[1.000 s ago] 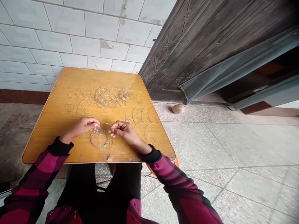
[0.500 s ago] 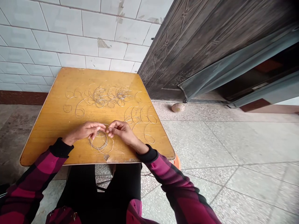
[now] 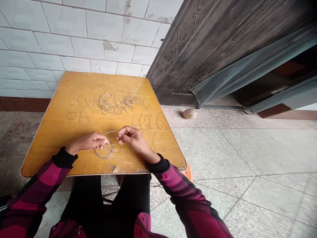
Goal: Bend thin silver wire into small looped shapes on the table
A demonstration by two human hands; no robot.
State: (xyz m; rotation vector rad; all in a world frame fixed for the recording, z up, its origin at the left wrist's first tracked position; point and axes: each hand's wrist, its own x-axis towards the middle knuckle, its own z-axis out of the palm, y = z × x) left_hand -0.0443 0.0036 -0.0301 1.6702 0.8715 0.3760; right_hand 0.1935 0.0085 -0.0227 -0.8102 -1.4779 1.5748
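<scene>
On the yellow wooden table, my left hand curls over the near edge of a small coil of thin silvery wire, its fingertips pinching the wire. My right hand is a little to the right with finger and thumb pinched together. A fine wire strand arcs from above the coil toward those fingers. Farther away lie a tangled mass of wire loops, separate loops to the left, and more curls to the right.
The table's near edge has a chipped spot. A white tiled wall stands behind it, with a dark embossed door to the right. A small ball lies on the speckled stone floor. An orange stool rim shows.
My hands have moved a little apart, the right one going up and right. The left hand has dropped onto the coil, and the wire arc now shows between them.
</scene>
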